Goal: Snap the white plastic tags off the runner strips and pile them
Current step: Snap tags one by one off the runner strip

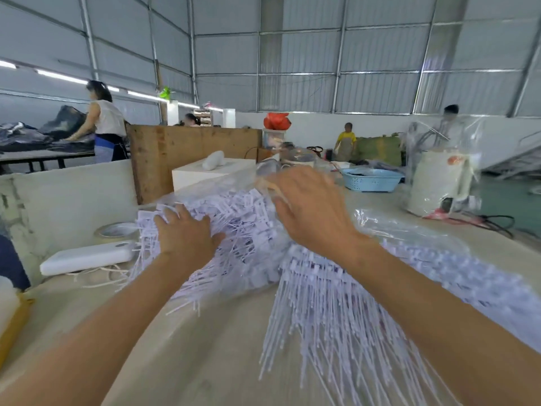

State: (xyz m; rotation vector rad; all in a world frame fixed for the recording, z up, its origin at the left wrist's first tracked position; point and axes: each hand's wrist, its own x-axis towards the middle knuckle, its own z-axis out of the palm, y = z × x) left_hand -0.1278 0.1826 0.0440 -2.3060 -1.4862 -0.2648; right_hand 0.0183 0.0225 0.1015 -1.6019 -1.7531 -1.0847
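Left hand (187,232) flat on tag heap (243,230), right hand (310,209) apparently gripping clear bag (234,183), blurred

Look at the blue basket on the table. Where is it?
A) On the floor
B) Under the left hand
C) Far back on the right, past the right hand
C: the blue basket sits on the table beyond the right hand, apart from both hands.

A factory hall: corrugated metal walls (307,54) on steel framing, workers at long tables (44,156) stacked with denim (26,136), bulk tags (240,218) heaped.
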